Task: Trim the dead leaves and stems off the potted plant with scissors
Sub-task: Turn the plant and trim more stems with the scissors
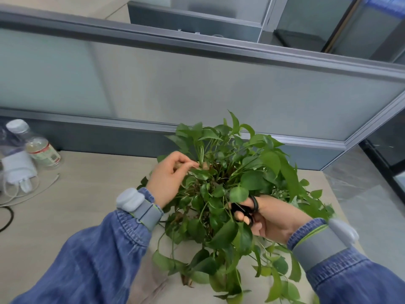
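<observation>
At far left a bottle (41, 150) lay untouched. A brown stem (205, 165) at the potted plant (232, 194), centre desk, was pinched by the left hand (168, 178). Scissors (245, 208) were gripped in the right hand (271, 218), blades hidden. The cut was best made low, green leaves spared.

Soft, even daylight fills the scene, with faint shadows on the desk (92, 207) and no harsh glare. Wide-angle distortion bends the partition (197, 84) rails toward the edges. The bottle (37, 148) at far left and the frame's corners look slightly blurred.
</observation>
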A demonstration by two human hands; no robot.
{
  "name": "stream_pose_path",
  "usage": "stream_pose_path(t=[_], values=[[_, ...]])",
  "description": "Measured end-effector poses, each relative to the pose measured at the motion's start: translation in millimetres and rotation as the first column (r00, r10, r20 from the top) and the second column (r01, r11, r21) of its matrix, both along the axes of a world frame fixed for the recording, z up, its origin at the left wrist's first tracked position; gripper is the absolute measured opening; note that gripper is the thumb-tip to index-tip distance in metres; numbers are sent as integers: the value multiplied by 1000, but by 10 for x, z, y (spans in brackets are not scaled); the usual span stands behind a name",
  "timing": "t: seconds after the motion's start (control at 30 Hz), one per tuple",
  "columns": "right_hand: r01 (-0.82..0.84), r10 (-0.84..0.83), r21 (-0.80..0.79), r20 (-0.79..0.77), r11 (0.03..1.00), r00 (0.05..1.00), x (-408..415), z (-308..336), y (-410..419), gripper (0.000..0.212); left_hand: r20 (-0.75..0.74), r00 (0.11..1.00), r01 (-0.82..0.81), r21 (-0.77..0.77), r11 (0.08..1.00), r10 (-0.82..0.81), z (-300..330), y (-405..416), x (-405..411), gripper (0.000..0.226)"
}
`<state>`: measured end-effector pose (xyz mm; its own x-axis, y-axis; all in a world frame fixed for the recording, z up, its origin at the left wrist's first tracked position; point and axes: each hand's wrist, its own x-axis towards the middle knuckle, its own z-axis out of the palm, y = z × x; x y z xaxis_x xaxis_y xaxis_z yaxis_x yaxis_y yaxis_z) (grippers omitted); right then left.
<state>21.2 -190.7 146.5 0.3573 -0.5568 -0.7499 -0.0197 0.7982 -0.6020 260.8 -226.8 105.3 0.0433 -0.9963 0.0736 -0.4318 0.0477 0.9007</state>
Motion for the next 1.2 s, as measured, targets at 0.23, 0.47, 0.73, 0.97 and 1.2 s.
stream_pose_path(t=[0.23,0.47,0.73,0.97,1.2], values=[[-90,94,-76,47,993,994,2,117,23,54,-106,992,-92,-223,970,70,381,57,215,39],[-88,95,-80,95,993,991,9,189,75,53,595,799,108,1,994,-88,744,-294,-171,42],[-58,57,-4,197,998,979,-47,209,45,49,846,361,166,357,919,-393,580,-441,-496,20],[-140,139,-4,179,990,974,-32,149,-24,51,761,591,167,207,964,-266,274,-510,-282,27],[-107,104,1,205,994,973,93,87,-93,48,729,648,187,126,974,-219,39,-450,-208,30]])
